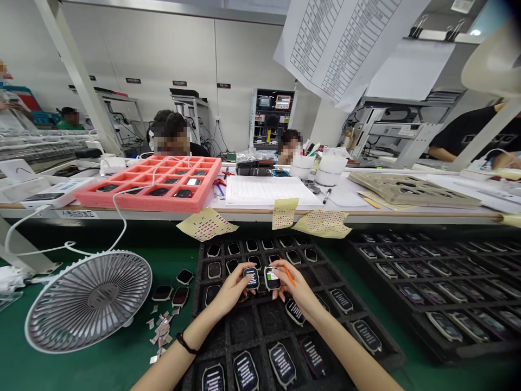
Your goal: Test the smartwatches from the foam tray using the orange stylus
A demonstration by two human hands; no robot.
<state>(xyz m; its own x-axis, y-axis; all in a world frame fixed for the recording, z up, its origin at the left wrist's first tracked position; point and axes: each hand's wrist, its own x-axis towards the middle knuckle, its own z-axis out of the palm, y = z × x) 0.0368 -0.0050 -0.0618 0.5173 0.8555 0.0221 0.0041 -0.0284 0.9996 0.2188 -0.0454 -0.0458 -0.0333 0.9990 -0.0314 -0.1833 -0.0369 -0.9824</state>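
Observation:
Over a black foam tray of watches, my left hand grips a watch with a lit screen of white text. Beside it, my right hand holds a second watch, its screen showing a green and white patch. An orange stick-like tool is also between my right fingers. The two watches are side by side, a small gap apart, screens up. Many tray compartments below hold watches, some with text lit and others dark; a few compartments show bare foam.
A grey fan stands at the left, near loose watches and small scraps. Another watch tray lies right. On the shelf are a pink foam tray, papers and a beige tray. People sit beyond.

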